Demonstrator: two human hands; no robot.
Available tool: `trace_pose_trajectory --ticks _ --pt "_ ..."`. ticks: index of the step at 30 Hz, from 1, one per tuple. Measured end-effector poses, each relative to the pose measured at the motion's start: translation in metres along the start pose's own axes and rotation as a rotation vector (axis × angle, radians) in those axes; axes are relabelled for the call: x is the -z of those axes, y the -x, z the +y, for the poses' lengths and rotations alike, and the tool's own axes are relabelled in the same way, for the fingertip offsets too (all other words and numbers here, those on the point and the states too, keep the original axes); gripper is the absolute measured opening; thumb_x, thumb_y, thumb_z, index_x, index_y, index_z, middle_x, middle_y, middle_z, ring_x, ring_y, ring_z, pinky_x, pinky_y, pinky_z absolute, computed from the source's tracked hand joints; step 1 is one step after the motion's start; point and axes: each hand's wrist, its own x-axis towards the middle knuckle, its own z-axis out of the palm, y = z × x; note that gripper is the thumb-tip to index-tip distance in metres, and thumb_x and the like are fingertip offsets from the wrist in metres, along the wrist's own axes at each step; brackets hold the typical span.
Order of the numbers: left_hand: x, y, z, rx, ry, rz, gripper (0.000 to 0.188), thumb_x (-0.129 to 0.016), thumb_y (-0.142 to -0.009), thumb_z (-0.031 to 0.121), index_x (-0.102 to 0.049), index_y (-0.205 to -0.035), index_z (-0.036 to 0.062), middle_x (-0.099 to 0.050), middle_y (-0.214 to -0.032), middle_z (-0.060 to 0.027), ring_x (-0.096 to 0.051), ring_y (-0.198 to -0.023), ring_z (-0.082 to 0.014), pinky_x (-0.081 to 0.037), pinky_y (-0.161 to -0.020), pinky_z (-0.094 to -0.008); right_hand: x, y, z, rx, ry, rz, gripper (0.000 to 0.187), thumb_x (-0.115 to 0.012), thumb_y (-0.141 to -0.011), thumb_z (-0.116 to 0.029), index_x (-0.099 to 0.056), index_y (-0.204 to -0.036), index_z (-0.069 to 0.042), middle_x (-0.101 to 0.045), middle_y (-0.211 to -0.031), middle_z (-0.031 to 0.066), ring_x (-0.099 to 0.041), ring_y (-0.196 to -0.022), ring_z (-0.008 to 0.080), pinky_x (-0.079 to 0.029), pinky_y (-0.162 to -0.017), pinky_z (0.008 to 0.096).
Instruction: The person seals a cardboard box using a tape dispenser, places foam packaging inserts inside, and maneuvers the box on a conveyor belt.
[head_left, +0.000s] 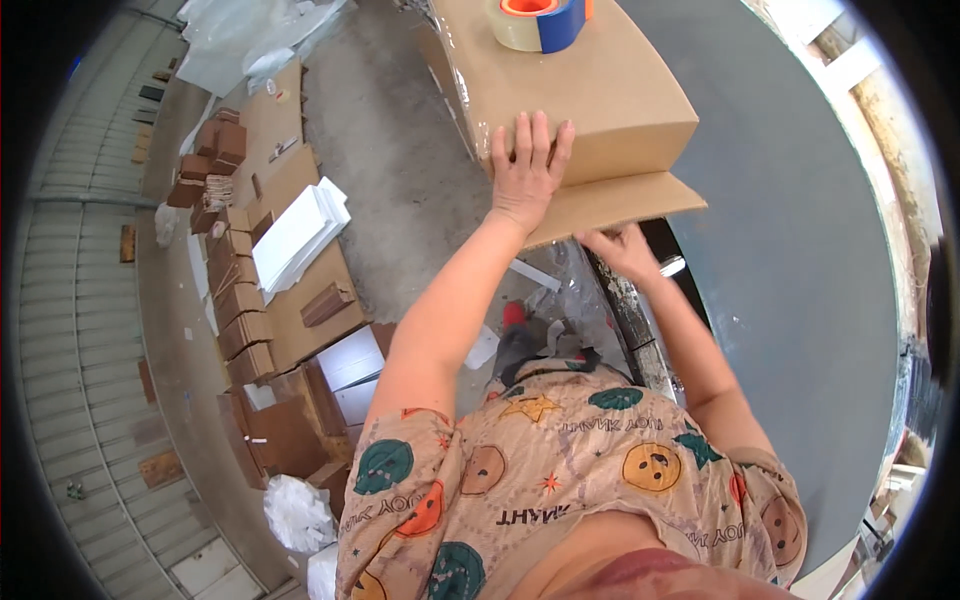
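Observation:
A brown cardboard box [590, 100] lies on the grey tabletop, with a flap [620, 207] sticking out from its near side. My left hand [528, 180] rests on the box near its left edge, fingers stretched and slightly apart. Just below the flap's near edge is my right hand [628, 252], its fingers curled in and touching that edge. Part of its grip is hidden. On top of the box sits a tape dispenser [563, 28] in blue and orange with a roll of pale tape [517, 33].
The grey tabletop [800, 230] stretches along the right. On the floor to the left are cardboard sheets [285, 190], a stack of white sheets [300, 237] and several brown folded cartons [240, 290]. Clear plastic wrap [240, 45] lies far left; a white plastic bag [298, 512] is nearer.

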Motion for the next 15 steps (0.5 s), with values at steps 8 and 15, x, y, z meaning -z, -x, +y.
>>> trace_pose_trajectory --ticks 8,15 --pt "0.02 -0.051 -0.054 -0.186 0.46 -0.181 0.084 -0.063 -0.073 0.058 -0.042 -0.133 0.0018 -0.041 -0.135 -0.0227 -0.037 -0.128 -0.0359 -0.03 -0.104 -0.0516 0.044 -0.088 -0.097 -0.104 0.785 -0.409 0.024 -0.064 -0.082 -0.022 -0.069 -0.09 0.001 -0.066 -0.069 0.0113 -0.063 -0.071 0.0175 -0.048 -0.064 0.0355" --pt "0.001 -0.056 -0.053 -0.159 0.417 -0.158 0.081 -0.062 -0.076 0.054 -0.042 -0.132 -0.0002 -0.041 -0.136 -0.0221 -0.036 -0.129 -0.0384 -0.03 -0.103 -0.0559 0.049 -0.134 -0.177 -0.142 0.504 0.099 0.034 -0.058 -0.088 -0.031 -0.064 -0.085 0.003 -0.065 -0.075 0.0107 -0.063 -0.055 0.0148 -0.052 -0.049 0.0264"
